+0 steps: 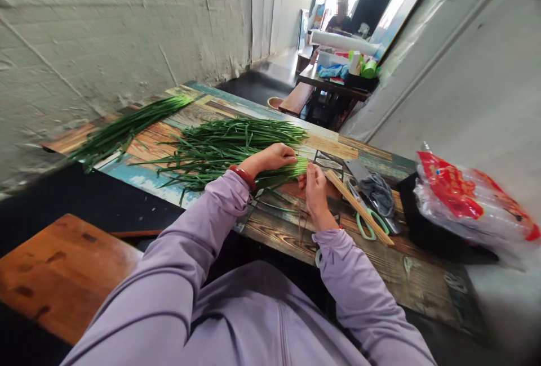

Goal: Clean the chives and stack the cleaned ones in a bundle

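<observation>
The table's [406,284] near edge passes beneath the person's forearms; a pale, rough wall [105,22] bounds the left side and a black container [443,246] crowds the right. Planks show between that container and the right sleeve [359,298]. From here I see the left hand [273,156] clasping a bundle of green stalks [279,176] near its pale ends. The right hand's [316,188] bent fingers meet those ends; whether they pinch, I cannot tell. Scissors [366,226] lie rightward; another person [339,19] is farther back.
</observation>
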The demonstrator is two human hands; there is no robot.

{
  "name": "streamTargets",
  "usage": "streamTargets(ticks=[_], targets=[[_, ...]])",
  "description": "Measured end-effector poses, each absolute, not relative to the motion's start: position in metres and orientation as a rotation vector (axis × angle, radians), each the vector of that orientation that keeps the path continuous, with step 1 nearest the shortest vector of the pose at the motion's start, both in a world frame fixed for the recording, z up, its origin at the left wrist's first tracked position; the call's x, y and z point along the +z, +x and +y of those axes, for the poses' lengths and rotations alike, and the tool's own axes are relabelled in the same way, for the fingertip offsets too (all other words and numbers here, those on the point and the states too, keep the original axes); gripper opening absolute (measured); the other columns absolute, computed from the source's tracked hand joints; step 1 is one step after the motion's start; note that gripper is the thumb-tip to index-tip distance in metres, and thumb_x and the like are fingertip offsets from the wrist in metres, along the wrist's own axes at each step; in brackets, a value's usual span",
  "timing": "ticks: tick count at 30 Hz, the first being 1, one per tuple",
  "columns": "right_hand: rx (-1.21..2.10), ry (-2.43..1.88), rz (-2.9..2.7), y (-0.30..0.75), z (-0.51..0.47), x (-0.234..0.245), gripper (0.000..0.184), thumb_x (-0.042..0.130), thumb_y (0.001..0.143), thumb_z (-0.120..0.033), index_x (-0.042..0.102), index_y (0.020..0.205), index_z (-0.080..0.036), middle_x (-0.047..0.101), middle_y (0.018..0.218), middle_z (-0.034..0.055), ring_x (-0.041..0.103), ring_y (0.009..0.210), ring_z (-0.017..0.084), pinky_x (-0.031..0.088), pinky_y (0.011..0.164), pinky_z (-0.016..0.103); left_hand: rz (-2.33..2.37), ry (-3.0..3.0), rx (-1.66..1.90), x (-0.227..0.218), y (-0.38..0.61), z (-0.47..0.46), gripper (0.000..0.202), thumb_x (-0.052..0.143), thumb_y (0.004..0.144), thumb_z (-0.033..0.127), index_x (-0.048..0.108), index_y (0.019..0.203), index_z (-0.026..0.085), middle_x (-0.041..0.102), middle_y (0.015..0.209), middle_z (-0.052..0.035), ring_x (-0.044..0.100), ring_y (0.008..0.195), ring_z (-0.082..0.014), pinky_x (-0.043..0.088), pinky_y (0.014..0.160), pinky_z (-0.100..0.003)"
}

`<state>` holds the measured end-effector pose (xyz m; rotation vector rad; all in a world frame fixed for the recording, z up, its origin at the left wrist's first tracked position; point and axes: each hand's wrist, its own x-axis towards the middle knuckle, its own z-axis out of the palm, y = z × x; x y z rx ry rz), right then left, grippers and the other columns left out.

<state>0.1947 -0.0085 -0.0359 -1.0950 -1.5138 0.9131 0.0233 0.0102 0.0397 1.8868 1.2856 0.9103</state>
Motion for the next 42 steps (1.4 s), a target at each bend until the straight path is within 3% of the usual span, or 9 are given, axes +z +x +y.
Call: streamTargets(ticks=[8,14,17,20,24,28,31,36,42], targets=[[0.776,-1.239,-1.553,0.201,-0.001,-0.042,0.045,0.042,0.094,-0.058,0.065,0.095,-0.019,0.068,0.080,0.0039,0.060,0.074,0.019,0.046,0.069,0.029,1.264,1.893,0.928,0.023,0.041,0.001,0.007,0.073,0.068,0.013,0.076,0.065,0.019,0.065,0.060,0.0001,0.046,0.055,-0.0118,0.031,0.060,-0.023],[0.672,-1.247,-1.634,0.201,0.000,-0.040,0.040,0.042,0.094,-0.052,0.064,0.093,-0.018,0.069,0.088,0.0082,0.060,0.082,0.021,0.045,0.077,0.033,1.394,1.890,1.007,0.013,0.041,-0.029,0.041,0.083,0.060,0.021,0.078,0.101,0.023,0.073,0.100,-0.0087,0.065,0.093,-0.0245,0.043,0.093,-0.029],[0.634,-1.266,-1.610,0.201,-0.001,-0.039,0.038,0.042,0.094,-0.050,0.063,0.089,-0.019,0.068,0.084,0.0074,0.059,0.079,0.021,0.044,0.075,0.033,1.550,2.061,0.884,0.012,0.046,-0.048,0.078,0.089,0.056,0.031,0.065,0.130,0.021,0.062,0.134,-0.0166,0.054,0.127,-0.0364,0.026,0.117,-0.047],[0.659,-1.242,-1.574,0.201,-0.004,-0.037,0.039,0.042,0.094,-0.052,0.062,0.088,-0.019,0.067,0.081,0.0056,0.058,0.076,0.020,0.045,0.073,0.032,1.703,2.281,0.711,0.008,0.053,-0.064,0.097,0.088,0.061,0.031,0.046,0.148,0.018,0.047,0.151,-0.0195,0.039,0.142,-0.0396,0.007,0.122,-0.058],[0.708,-1.193,-1.499,0.200,-0.007,-0.034,0.041,0.043,0.093,-0.055,0.061,0.089,-0.019,0.066,0.080,0.0039,0.058,0.074,0.019,0.046,0.071,0.031,2.036,2.467,0.512,0.005,0.050,-0.069,0.078,0.065,0.081,0.015,0.036,0.154,0.013,0.059,0.136,-0.0179,0.053,0.127,-0.0323,0.016,0.122,-0.058],[0.758,-1.164,-1.450,0.200,-0.010,-0.030,0.042,0.044,0.093,-0.056,0.062,0.092,-0.018,0.065,0.079,0.0034,0.058,0.075,0.019,0.046,0.070,0.030,2.259,2.508,0.356,0.010,0.024,-0.064,0.060,0.050,0.086,0.008,0.047,0.146,0.013,0.068,0.112,-0.0139,0.063,0.105,-0.0272,0.032,0.116,-0.055],[0.780,-1.173,-1.441,0.198,-0.012,-0.029,0.044,0.044,0.093,-0.058,0.062,0.094,-0.018,0.065,0.079,0.0034,0.058,0.076,0.019,0.046,0.071,0.030,2.299,2.566,0.415,0.024,0.004,-0.066,0.050,0.043,0.090,0.006,0.055,0.138,0.017,0.067,0.105,-0.0114,0.062,0.102,-0.0245,0.032,0.116,-0.055],[0.866,-1.185,-1.421,0.191,-0.013,-0.036,0.046,0.041,0.092,-0.060,0.062,0.098,-0.019,0.064,0.081,0.0023,0.058,0.074,0.017,0.044,0.068,0.028,2.307,2.659,0.471,0.044,-0.007,-0.078,0.049,0.038,0.095,0.008,0.054,0.139,0.021,0.067,0.105,-0.0109,0.060,0.104,-0.0255,0.022,0.120,-0.056],[0.873,-1.305,-1.630,0.195,-0.006,-0.038,0.044,0.046,0.087,-0.057,0.065,0.088,-0.017,0.066,0.077,0.0054,0.059,0.073,0.020,0.041,0.068,0.031,2.176,2.587,0.043,0.016,-0.009,-0.086,0.055,0.046,0.086,0.002,0.055,0.139,0.018,0.067,0.107,-0.0142,0.062,0.104,-0.0288,0.037,0.108,-0.053]])
